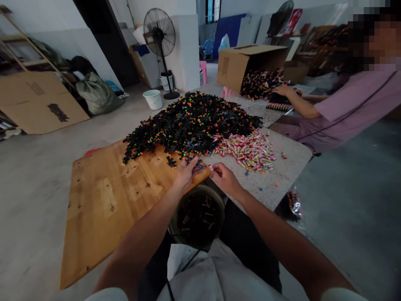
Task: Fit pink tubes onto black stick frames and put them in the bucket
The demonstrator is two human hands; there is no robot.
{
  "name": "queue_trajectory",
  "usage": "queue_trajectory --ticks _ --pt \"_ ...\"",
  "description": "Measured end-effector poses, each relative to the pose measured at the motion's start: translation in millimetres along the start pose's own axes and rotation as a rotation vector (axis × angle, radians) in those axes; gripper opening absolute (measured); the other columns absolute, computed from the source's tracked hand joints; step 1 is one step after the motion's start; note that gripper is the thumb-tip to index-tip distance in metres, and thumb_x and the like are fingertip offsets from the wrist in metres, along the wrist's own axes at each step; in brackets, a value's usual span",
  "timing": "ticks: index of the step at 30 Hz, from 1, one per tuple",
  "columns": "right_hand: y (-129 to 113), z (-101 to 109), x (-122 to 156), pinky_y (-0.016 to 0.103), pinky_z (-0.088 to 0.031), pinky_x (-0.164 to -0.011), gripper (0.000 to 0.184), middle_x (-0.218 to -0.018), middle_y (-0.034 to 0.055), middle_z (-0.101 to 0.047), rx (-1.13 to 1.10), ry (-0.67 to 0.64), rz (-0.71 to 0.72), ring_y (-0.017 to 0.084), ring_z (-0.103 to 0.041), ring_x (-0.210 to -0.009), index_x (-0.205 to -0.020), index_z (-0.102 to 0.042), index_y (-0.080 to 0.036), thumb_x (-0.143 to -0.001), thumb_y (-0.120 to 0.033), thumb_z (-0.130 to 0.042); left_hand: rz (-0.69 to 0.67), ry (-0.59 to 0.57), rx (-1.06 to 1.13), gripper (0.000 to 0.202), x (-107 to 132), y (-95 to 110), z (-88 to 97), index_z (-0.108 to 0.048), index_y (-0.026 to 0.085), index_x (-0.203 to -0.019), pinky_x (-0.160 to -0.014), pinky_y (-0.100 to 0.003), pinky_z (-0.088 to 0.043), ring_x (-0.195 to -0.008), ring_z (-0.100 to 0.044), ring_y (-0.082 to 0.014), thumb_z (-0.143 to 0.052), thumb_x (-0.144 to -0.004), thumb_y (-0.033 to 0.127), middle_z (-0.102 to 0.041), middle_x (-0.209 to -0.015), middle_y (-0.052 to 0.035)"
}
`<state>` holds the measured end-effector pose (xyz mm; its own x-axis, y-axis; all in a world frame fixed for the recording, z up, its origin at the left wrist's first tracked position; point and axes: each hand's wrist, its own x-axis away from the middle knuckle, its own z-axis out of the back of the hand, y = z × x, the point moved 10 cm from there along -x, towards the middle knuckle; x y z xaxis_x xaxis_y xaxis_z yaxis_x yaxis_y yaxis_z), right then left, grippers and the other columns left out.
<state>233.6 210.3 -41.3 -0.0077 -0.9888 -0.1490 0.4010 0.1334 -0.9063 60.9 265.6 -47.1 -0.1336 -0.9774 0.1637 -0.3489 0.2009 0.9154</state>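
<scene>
My left hand (185, 173) is closed around a small black toy gun (199, 164) over the front edge of the wooden board. Close to its right end, my right hand (227, 179) pinches a small pink-and-white tube (211, 167). Whether tube and gun touch is too small to tell. Behind my hands rises a large heap of black toy guns (194, 121) with orange and green tips. To its right lies a pile of pink-and-yellow tubes (250, 150). Below my hands, a bucket (221, 205) between my legs holds dark pieces and several tubes.
The wooden board (103, 225) extends left, and a speckled tabletop (291, 152) extends right. Across it, a person in a pink shirt (354, 108) reaches toward a tipped cardboard box (230, 71) of toy guns. A standing fan (159, 35) and white bucket (153, 100) stand behind.
</scene>
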Motion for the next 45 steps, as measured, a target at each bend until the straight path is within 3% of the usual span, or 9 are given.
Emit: queue_trajectory --ticks 4,9,19,24,30,35,37,40,45 --pt "-3 -11 13 0.028 -0.052 -0.063 0.031 -0.085 0.0019 -0.071 -0.204 -0.005 -0.043 0.017 -0.062 -0.069 -0.107 -0.064 -0.024 -0.096 -0.053 -0.06 -0.003 -0.028 -0.019 0.038 5 4 -6.4 -0.06 0.019 -0.102 -0.076 -0.031 -0.065 -0.072 -0.072 -0.012 -0.083 -0.085 0.043 -0.076 -0.097 -0.0035" --pt "-2 -9 15 0.026 -0.047 -0.056 0.037 -0.076 -0.0016 -0.066 -0.255 -0.013 -0.056 0.014 -0.055 -0.057 -0.106 -0.065 -0.023 -0.095 -0.058 -0.06 -0.002 -0.036 -0.016 0.036 10 6 -6.9 -0.06 0.018 -0.1 -0.07 -0.028 -0.064 -0.069 -0.072 -0.0122 -0.083 -0.085 0.041 -0.075 -0.094 -0.0033" --pt "-28 14 20 0.034 -0.053 -0.081 0.027 -0.099 0.0062 -0.075 0.028 0.152 0.123 0.021 -0.067 -0.082 -0.109 -0.07 -0.023 -0.098 -0.045 -0.059 0.007 -0.005 -0.029 0.033 10 1 -6.3 -0.06 0.018 -0.103 -0.071 -0.029 -0.065 -0.072 -0.074 -0.0138 -0.082 -0.087 0.036 -0.076 -0.097 -0.0055" --pt "-27 11 25 0.036 -0.056 -0.081 0.028 -0.096 0.007 -0.076 0.035 0.159 0.113 0.022 -0.07 -0.081 -0.11 -0.071 -0.023 -0.099 -0.045 -0.058 0.023 0.082 -0.001 0.028 12 -5 -4.8 -0.059 0.017 -0.103 -0.067 -0.026 -0.063 -0.07 -0.074 -0.013 -0.078 -0.089 0.032 -0.076 -0.093 -0.004" --pt "-35 4 33 0.04 -0.054 -0.101 0.028 -0.118 0.0111 -0.076 0.2 0.128 0.289 0.026 -0.071 -0.111 -0.119 -0.071 -0.025 -0.102 -0.033 -0.051 0.133 0.19 0.093 0.013 21 -17 -2.6 -0.057 0.017 -0.097 -0.072 -0.026 -0.064 -0.067 -0.073 -0.0112 -0.07 -0.096 0.021 -0.075 -0.085 -0.0027" --pt "-32 4 36 0.038 -0.057 -0.087 0.023 -0.102 0.0105 -0.078 0.114 0.109 0.293 0.025 -0.073 -0.092 -0.108 -0.073 -0.022 -0.099 -0.037 -0.058 0.136 0.22 0.089 0.02 26 -19 0.8 -0.059 0.016 -0.097 -0.072 -0.025 -0.063 -0.067 -0.073 -0.0112 -0.077 -0.091 0.023 -0.076 -0.085 -0.0032" --pt "-22 7 35 0.034 -0.057 -0.078 0.025 -0.092 0.0076 -0.077 -0.017 0.142 0.17 0.022 -0.072 -0.081 -0.104 -0.073 -0.021 -0.098 -0.044 -0.062 0.108 0.186 0.102 0.026 27 -18 -2.9 -0.061 0.016 -0.096 -0.074 -0.027 -0.063 -0.07 -0.073 -0.0121 -0.082 -0.087 0.03 -0.075 -0.086 -0.0033" --pt "-13 10 36 0.031 -0.056 -0.07 0.034 -0.08 0.0036 -0.074 -0.206 0.195 0.007 0.019 -0.069 -0.07 -0.102 -0.072 -0.02 -0.095 -0.053 -0.068 0.032 0.024 0.129 0.037 30 -14 -19.0 -0.066 0.015 -0.097 -0.082 -0.03 -0.063 -0.081 -0.074 -0.0149 -0.086 -0.082 0.043 -0.075 -0.09 -0.0045" --pt "-22 11 38 0.032 -0.056 -0.069 0.041 -0.075 0.002 -0.073 -0.403 0.179 -0.058 0.018 -0.068 -0.068 -0.101 -0.073 -0.019 -0.087 -0.057 -0.077 -0.026 -0.199 0.123 0.052 41 -13 -34.4 -0.07 0.015 -0.112 -0.092 -0.038 -0.062 -0.1 -0.074 -0.0221 -0.091 -0.074 0.044 -0.076 -0.109 -0.0086"
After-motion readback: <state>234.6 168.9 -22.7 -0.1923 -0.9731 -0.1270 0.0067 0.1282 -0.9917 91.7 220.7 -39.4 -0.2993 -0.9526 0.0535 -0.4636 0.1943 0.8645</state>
